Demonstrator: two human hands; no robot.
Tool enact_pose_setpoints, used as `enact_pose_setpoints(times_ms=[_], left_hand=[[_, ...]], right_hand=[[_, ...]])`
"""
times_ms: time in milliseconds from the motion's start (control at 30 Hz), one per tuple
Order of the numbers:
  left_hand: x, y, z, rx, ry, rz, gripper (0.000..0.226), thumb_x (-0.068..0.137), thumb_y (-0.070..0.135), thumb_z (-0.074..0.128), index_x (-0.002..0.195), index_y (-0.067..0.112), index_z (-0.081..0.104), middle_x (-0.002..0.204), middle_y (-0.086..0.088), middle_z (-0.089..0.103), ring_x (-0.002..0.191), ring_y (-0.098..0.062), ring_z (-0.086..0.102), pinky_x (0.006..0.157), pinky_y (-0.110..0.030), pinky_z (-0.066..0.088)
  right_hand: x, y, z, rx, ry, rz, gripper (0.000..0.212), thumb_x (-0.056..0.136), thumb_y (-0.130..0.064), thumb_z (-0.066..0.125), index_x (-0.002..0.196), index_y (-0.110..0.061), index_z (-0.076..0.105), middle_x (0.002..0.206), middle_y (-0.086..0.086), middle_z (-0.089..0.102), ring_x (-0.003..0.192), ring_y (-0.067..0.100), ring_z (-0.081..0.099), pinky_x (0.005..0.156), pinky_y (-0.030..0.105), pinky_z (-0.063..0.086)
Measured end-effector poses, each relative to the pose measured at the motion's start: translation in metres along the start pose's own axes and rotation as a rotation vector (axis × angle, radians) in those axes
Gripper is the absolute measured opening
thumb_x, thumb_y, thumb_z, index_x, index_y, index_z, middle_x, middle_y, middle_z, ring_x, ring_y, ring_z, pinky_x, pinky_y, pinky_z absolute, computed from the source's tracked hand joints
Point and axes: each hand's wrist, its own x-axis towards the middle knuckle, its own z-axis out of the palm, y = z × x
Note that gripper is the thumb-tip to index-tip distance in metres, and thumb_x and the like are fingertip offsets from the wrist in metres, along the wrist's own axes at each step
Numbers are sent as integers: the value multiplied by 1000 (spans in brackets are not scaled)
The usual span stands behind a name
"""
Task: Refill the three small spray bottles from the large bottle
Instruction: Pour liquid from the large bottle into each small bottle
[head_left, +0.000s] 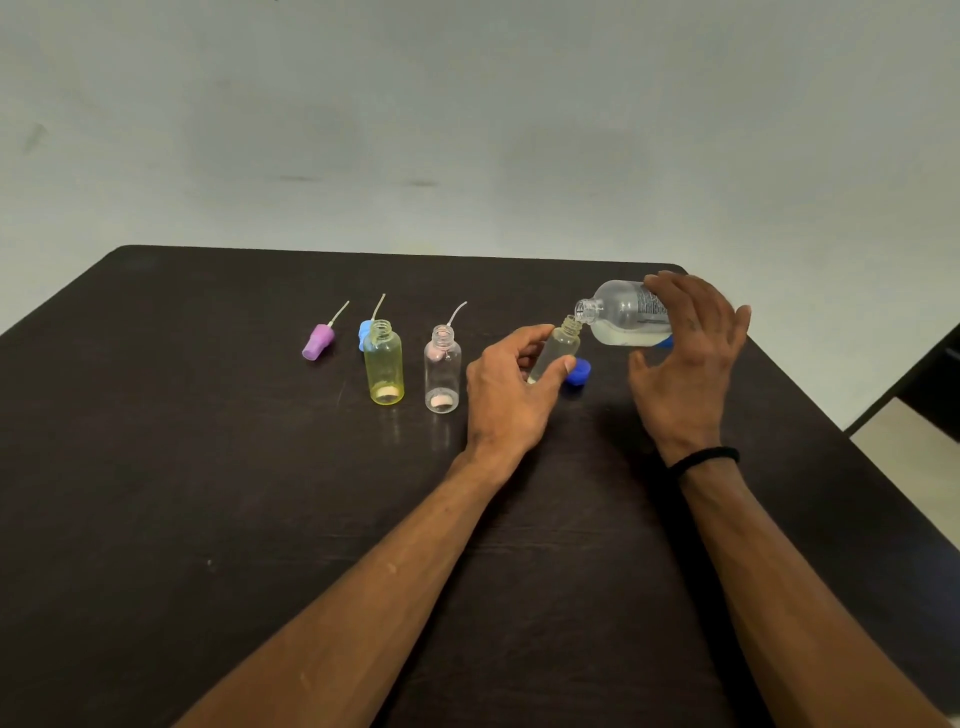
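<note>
My forearms come in from the bottom edge, nearest to me, crossing the dark surface (208, 467). Black band (704, 460) on my right wrist.

Left hand (511, 392) — thumb and fingers curled round the small spray bottle (556, 353), held tilted, neck leaning toward the pour. Thin clear plastic by the look of it; I judge it very light and squeezable, so a mid-body hold with gentle pressure suits it. It seems to hold clear liquid already; exact level hard to read behind my fingers.

Right hand (685, 353) wraps the rear of the large bottle (626, 314), fingers over the top, thumb below, bottle tipped nearly level with its open mouth touching or just above the small neck. Pale liquid pools along its lower side — roughly a third full, I'd guess, so not heavy, but the load shifts as it tips. Narrow target; overshoot would spill.

Blue cap (577, 371) lies on the surface just beside the small bottle.

Further left, standing upright and uncapped: clear bottle (442, 371) and yellow bottle (384, 364), both apparently empty. Behind them lie the spray heads with dip tubes: purple spray head (318, 340), blue spray head (365, 332), and a third showing only as a tube (457, 312).
</note>
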Motion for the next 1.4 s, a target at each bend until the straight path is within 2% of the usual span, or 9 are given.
enact_pose_setpoints(times_ms=[667, 1067, 1233, 1400], left_hand=[[1, -2, 0, -15, 0, 1, 43, 88, 24, 85, 129, 20, 73, 114, 8, 79, 104, -1, 71, 89, -16, 57], [1, -2, 1, -10, -2, 10, 43, 88, 24, 85, 129, 19, 73, 113, 9, 79, 102, 0, 71, 87, -13, 57], [0, 0, 0, -10, 19, 6, 43, 88, 23, 85, 129, 19, 74, 111, 11, 78, 96, 9, 68, 88, -10, 55], [0, 0, -1, 1, 34, 16, 43, 90, 26, 84, 131, 20, 72, 112, 13, 76, 97, 11, 65, 86, -7, 53]], right_hand=[[-1, 0, 1, 1, -3, 4, 82, 70, 10, 77, 144, -20, 60, 150, 3, 57, 148, 24, 43, 124, 73, 15], [-1, 1, 0, 2, -10, 7, 83, 70, 9, 79, 145, -20, 60, 150, 4, 56, 148, 23, 41, 124, 73, 15], [-3, -1, 1, -2, -55, 30, 80, 70, 1, 83, 144, -22, 60, 145, 2, 60, 142, 25, 48, 124, 73, 17], [-5, -1, 3, 19, -74, 38, 77, 72, -11, 86, 143, -23, 60, 140, 2, 64, 135, 29, 55, 117, 73, 28]])
